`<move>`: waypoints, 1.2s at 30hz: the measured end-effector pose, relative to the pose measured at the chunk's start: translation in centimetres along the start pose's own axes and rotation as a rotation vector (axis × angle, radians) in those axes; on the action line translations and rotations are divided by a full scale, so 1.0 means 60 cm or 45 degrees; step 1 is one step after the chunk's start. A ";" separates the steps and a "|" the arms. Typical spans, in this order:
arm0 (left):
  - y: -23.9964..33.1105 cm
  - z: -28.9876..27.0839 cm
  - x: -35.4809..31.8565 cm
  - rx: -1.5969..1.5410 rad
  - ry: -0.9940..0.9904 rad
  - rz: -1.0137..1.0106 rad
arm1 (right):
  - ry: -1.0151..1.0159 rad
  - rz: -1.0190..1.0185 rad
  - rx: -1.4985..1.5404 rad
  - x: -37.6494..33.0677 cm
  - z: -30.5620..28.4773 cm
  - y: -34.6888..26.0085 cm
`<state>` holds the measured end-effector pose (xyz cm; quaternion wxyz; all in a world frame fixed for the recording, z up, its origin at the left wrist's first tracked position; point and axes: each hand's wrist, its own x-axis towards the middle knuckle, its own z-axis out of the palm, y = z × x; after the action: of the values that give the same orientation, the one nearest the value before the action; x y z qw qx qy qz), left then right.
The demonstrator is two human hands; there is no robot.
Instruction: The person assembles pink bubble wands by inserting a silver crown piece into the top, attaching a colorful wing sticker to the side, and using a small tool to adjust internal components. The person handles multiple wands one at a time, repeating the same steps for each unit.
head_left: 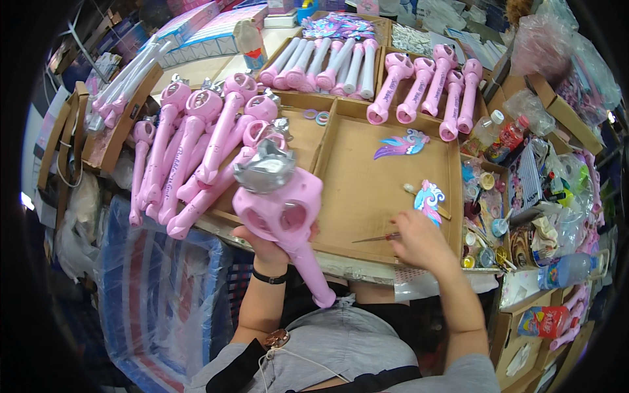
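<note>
Behind the wand [279,227], left fingers [247,236] partly hide; right fingers [403,226] overlap tool [375,238].

A pale workbench [219,71] spans the upper half of the frame, with blue-and-white boxes [219,33] and a clear bottle [249,38] at its upper left. A partitioned cardboard tray [370,216] covers the middle. Heaped pink wands [224,131] lie over its left side, white-handled wands [319,62] at upper centre, five pink wands [438,82] at upper right; two small rings [322,123] and blue-and-purple wing-shaped pieces [405,145] lie nearer the middle.
</note>
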<state>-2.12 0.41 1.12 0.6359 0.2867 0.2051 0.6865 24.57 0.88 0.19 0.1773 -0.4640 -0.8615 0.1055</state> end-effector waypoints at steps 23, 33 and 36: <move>-0.009 -0.010 -0.052 0.415 -0.083 0.062 | 0.688 -0.206 0.160 -0.006 -0.144 -0.115; -0.018 0.000 -0.073 0.608 -0.371 0.283 | 0.478 0.218 0.767 -0.033 -0.119 -0.110; -0.021 -0.006 -0.082 0.648 -0.313 0.227 | 0.356 0.477 1.179 -0.047 -0.104 -0.110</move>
<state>-1.26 -4.28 -0.63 0.5009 0.5347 0.2660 0.6264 23.49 -4.99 7.60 0.4553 -0.4930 -0.5948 0.4426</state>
